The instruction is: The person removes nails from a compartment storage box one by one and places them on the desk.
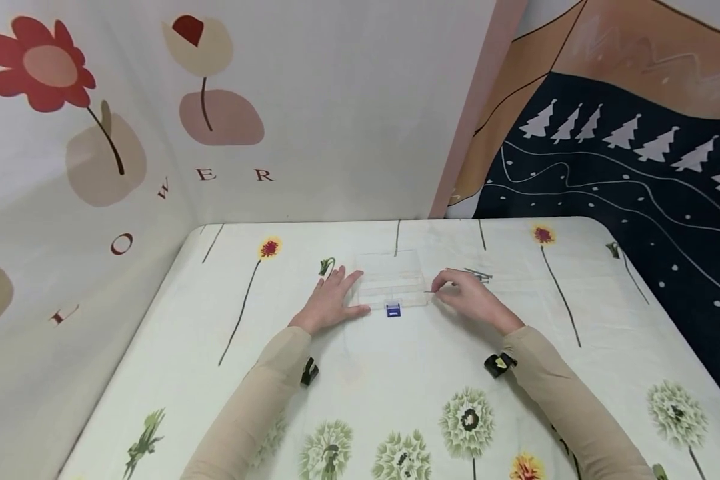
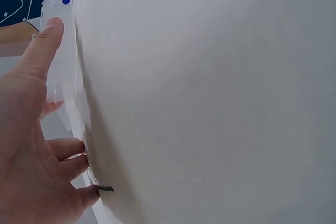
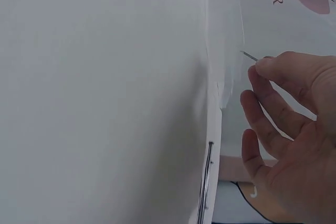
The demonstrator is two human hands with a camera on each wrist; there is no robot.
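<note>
A clear plastic box [image 1: 390,291] lies on the table, its blue latch [image 1: 393,310] facing me. My left hand [image 1: 329,301] rests at the box's left side with spread, fairly straight fingers, the thumb by the front corner. At the right side, my right hand [image 1: 471,298] pinches a thin metal nail [image 3: 249,56] between thumb and forefinger. The nail points left, its tip close to the box's right wall. In the right wrist view the other fingers are loosely bent. Several more nails [image 3: 203,187] lie on the table just behind the right hand.
A white cloth with printed flowers covers the table [image 1: 384,373]. Behind it hangs a pale curtain [image 1: 348,120] with flower prints, and at the right a dark cloth [image 1: 606,173] with printed trees. Dark wrist straps [image 1: 500,364] show at both sleeves.
</note>
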